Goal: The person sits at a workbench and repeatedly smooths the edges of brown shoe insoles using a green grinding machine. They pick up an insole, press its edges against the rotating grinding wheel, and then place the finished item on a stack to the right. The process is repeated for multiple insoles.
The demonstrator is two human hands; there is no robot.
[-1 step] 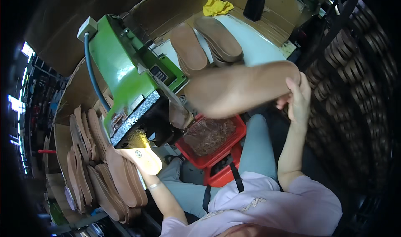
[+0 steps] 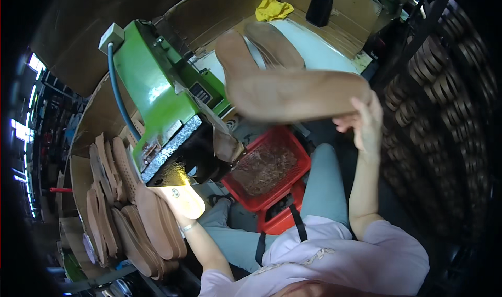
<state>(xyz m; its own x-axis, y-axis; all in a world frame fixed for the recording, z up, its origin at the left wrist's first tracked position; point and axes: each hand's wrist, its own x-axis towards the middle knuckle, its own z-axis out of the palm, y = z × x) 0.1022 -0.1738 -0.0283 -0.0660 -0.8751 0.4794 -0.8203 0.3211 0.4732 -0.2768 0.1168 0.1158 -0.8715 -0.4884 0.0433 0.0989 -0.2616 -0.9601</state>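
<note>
While gripping a long brown sole (image 2: 298,94) by its right end, thumb and fingers of the right hand (image 2: 367,124) closed firmly on it, holds it nearly level in the air, beyond the red basket (image 2: 300,167). Has just swung the sole's left end up, away from the basket and across the stacked soles (image 2: 236,53) on the white tabletop (image 2: 327,51); seemingly means carrying, not resting, though cannot tell whether touching the stack. Has the left hand (image 2: 179,215) mostly hidden beneath a pale sole (image 2: 191,204), brightly lit under the green machine (image 2: 141,77); cannot tell how tight that grip is. Farther left, shows standing brown soles (image 2: 157,223) beside a cardboard wall (image 2: 81,179); at the back, a crumpled yellow cloth (image 2: 274,9).
</note>
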